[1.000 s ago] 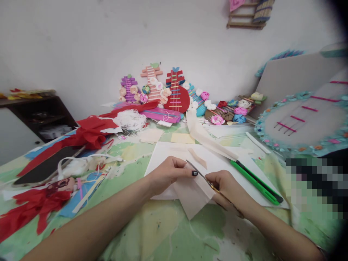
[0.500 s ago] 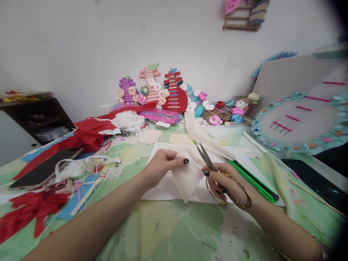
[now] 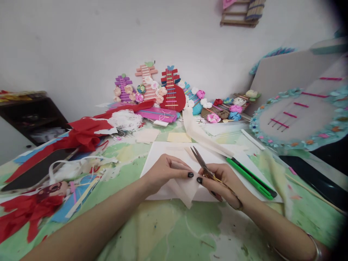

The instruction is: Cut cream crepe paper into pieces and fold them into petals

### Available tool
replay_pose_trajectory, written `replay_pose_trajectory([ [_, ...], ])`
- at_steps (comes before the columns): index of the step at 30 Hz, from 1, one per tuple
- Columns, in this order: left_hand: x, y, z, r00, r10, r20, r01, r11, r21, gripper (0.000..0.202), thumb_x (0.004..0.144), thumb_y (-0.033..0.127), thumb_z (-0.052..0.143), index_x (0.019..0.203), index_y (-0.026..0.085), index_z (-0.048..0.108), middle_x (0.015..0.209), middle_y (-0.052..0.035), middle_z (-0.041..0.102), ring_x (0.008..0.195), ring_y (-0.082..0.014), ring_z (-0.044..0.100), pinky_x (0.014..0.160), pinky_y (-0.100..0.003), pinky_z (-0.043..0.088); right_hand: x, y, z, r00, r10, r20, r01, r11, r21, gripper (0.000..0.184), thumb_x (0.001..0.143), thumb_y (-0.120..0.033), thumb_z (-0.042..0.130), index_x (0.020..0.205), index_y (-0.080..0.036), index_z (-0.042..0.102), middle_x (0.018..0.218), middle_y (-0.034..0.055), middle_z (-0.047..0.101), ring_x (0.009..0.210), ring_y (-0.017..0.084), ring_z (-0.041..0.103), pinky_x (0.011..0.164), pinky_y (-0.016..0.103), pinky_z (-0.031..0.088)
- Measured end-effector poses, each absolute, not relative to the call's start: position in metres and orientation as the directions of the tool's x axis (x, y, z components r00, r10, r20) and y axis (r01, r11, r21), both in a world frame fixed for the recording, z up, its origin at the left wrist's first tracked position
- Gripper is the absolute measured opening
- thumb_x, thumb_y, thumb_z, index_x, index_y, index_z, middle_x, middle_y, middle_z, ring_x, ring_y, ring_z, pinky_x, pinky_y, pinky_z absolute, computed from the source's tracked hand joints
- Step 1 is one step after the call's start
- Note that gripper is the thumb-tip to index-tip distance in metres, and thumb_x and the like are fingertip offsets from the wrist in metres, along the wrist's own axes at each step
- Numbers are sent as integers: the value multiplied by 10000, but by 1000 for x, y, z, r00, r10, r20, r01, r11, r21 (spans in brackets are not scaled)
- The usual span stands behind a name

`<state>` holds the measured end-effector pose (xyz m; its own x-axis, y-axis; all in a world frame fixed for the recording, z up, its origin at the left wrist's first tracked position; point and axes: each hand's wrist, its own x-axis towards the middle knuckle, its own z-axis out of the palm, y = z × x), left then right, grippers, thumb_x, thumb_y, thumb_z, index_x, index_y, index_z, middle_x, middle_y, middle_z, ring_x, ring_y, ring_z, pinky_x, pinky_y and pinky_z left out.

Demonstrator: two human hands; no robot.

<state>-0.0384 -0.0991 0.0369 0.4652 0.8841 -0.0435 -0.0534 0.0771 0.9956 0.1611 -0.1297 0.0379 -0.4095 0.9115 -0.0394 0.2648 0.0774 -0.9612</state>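
Between both hands hangs a folded piece of thin, pale pinkish-white paper or fabric, its pointed corner downward. My left hand pinches its upper edge between thumb and fingers. At the piece's right edge, my right hand also pinches it with the thumb. Gold-handled scissors rest in that same right hand, their blades pointing up and left, slightly apart. Beneath lies a white sheet. A green utility knife lies on the sheet's right side, close to my right hand.
Several small craft lutes, a red one among them, stand along the wall. Red fabric and a dark phone lie at left. A cream strip runs behind the sheet. A large flower-edged lute stands at right.
My two hands have come closer together on the pale piece. My right thumb now presses its edge, and my left hand has shifted slightly right and down.
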Motion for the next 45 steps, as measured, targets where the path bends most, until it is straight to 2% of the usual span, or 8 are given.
replay_pose_trajectory([
  [7,-46,-95,41,485,874,-27,-74,72,995,133,656,207,769,763,127,762,713,-72,718,642,-149,622,609,-233,472,167,-128,49,-466,881,-78,469,171,-867,196,750,-300,566,637,-161,486,543,-55,350,488,69,323,455,213,243],
  [11,-47,-95,43,495,868,-52,-58,93,994,134,656,191,758,763,110,761,708,-85,719,632,-152,619,598,-237,471,169,-126,48,-517,853,-65,536,263,-802,218,769,-316,546,626,-164,486,555,-51,316,523,82,290,471,230,224],
  [15,-47,-94,42,500,865,-48,-58,89,994,126,650,180,756,756,113,762,733,-93,727,654,-161,627,608,-242,473,171,-125,44,-513,856,-67,582,290,-760,254,786,-342,538,612,-170,471,542,-53,280,513,84,264,456,232,203],
  [22,-48,-95,44,509,857,-73,-51,114,992,167,649,180,751,812,145,767,728,-91,734,642,-169,633,613,-263,479,172,-124,41,-509,860,-43,604,321,-729,268,790,-335,538,588,-173,467,533,-45,282,507,87,252,447,235,192],
  [35,-47,-96,45,499,858,-121,-40,163,986,104,628,186,758,708,120,761,677,-83,725,611,-150,621,610,-244,466,171,-123,45,-492,871,-7,669,372,-643,309,762,-317,567,532,-164,429,510,-53,241,502,78,222,440,232,164],
  [45,-47,-96,45,503,855,-127,-48,175,983,95,620,193,762,686,125,757,651,-75,714,591,-150,607,601,-251,449,171,-123,45,-481,876,7,670,373,-642,291,732,-340,606,526,-159,511,480,-54,266,478,76,225,427,226,159],
])
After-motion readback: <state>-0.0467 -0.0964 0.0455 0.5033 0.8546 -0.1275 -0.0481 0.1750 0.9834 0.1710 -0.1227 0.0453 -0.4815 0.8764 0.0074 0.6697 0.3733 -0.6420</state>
